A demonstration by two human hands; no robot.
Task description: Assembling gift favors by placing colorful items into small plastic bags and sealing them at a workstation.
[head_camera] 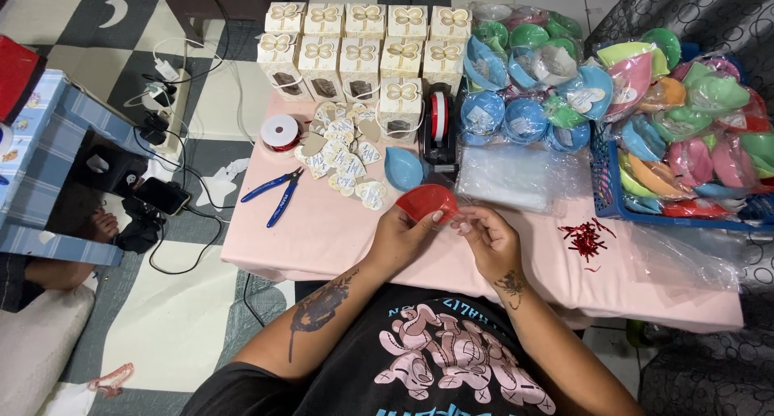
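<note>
Both hands meet low over the pink tabletop (322,239), left hand (399,239) pinching the red heart-shaped dish (427,200) while right hand (490,237) fingers close narrowly around something too small to see, so a loose grip could drop it among the paper tags (343,154).

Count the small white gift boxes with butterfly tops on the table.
11 gift boxes: five in the back row, five in the middle row, one alone in front beside the tape dispenser. None looks hidden.
</note>
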